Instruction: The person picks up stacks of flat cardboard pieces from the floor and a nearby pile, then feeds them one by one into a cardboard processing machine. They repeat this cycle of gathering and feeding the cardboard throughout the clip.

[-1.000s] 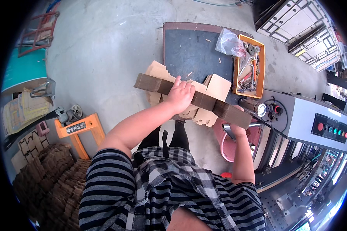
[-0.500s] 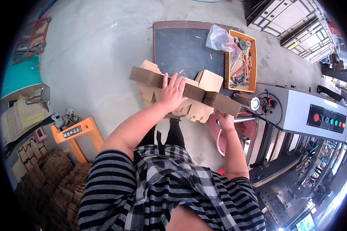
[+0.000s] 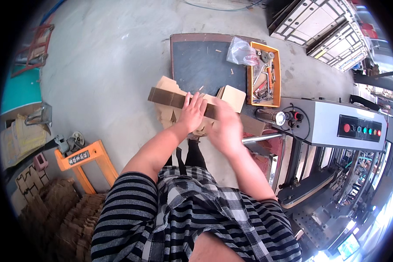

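Our left hand (image 3: 193, 112) lies flat, fingers spread, on the cardboard (image 3: 167, 97) at the table's (image 3: 201, 61) near end; our right hand (image 3: 227, 129) blurs over it, its grip unclear. Beyond, a plastic bag (image 3: 240, 51) overlaps the orange tool tray (image 3: 250, 85); a grey machine (image 3: 321, 115) crowds our right.

Left hand (image 3: 193, 114) lies on brown cardboard (image 3: 165, 97); right hand (image 3: 225, 127), blurred, at its four o'clock; orange tool tray (image 3: 249, 86), two o'clock.
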`<action>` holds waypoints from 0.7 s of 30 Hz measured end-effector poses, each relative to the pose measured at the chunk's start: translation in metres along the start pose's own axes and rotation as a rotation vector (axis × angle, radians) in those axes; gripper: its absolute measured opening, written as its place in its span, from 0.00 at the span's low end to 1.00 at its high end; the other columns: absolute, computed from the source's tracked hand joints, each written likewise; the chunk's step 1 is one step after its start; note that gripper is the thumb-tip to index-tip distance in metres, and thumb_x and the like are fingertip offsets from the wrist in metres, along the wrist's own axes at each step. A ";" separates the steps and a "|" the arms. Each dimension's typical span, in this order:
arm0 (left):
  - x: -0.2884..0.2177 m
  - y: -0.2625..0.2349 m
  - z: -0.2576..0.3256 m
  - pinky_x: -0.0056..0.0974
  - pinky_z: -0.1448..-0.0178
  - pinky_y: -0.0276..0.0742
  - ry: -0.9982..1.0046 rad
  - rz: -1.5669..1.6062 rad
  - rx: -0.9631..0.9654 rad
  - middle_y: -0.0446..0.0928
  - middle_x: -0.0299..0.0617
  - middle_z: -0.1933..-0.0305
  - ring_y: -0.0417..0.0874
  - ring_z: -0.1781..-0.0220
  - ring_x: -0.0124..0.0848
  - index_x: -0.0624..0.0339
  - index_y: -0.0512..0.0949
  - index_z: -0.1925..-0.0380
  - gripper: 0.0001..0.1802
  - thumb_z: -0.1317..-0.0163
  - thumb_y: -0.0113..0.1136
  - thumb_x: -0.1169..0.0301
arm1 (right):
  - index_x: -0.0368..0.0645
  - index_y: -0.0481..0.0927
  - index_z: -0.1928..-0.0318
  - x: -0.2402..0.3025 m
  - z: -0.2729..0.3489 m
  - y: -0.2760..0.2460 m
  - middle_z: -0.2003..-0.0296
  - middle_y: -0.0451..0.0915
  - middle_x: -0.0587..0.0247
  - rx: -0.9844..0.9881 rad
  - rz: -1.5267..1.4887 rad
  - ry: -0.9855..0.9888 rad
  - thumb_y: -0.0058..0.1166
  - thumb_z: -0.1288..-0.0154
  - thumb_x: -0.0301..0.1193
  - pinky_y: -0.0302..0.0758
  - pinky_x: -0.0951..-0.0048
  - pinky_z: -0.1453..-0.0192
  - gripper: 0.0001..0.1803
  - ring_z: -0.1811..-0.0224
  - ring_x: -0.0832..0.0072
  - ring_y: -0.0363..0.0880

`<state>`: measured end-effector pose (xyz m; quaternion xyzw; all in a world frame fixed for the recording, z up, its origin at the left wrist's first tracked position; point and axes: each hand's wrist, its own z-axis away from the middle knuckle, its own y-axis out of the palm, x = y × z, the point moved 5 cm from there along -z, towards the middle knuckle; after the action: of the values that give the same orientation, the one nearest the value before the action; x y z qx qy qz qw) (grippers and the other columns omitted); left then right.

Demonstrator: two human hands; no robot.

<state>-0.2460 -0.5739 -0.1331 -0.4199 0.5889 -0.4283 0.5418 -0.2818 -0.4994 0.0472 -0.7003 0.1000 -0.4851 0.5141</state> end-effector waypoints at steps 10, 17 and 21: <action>0.002 0.018 0.001 0.56 0.30 0.45 0.006 0.145 0.015 0.68 0.48 0.43 0.59 0.33 0.46 0.62 0.66 0.45 0.28 0.48 0.57 0.67 | 0.37 0.75 0.57 -0.115 0.002 0.136 0.58 0.77 0.49 0.157 0.676 0.148 0.46 0.44 0.34 0.68 0.58 0.49 0.17 0.53 0.57 0.75; -0.019 -0.130 0.047 0.53 0.30 0.47 0.170 0.452 -0.254 0.60 0.55 0.38 0.54 0.32 0.52 0.63 0.57 0.39 0.45 0.60 0.67 0.72 | 0.36 0.73 0.57 -0.069 0.040 0.061 0.61 0.77 0.51 0.141 0.441 0.234 0.51 0.48 0.28 0.70 0.61 0.51 0.16 0.53 0.57 0.75; -0.103 -0.219 0.093 0.52 0.36 0.62 0.539 0.724 -0.335 0.67 0.54 0.45 0.66 0.40 0.54 0.65 0.65 0.48 0.33 0.59 0.63 0.74 | 0.36 0.70 0.57 -0.053 0.109 -0.005 0.61 0.76 0.49 -0.051 0.236 0.396 0.61 0.55 0.33 0.71 0.61 0.51 0.24 0.54 0.56 0.76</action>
<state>-0.1407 -0.5412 0.1009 -0.1434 0.8777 -0.2049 0.4088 -0.2253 -0.3954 0.0208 -0.5877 0.2923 -0.5468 0.5198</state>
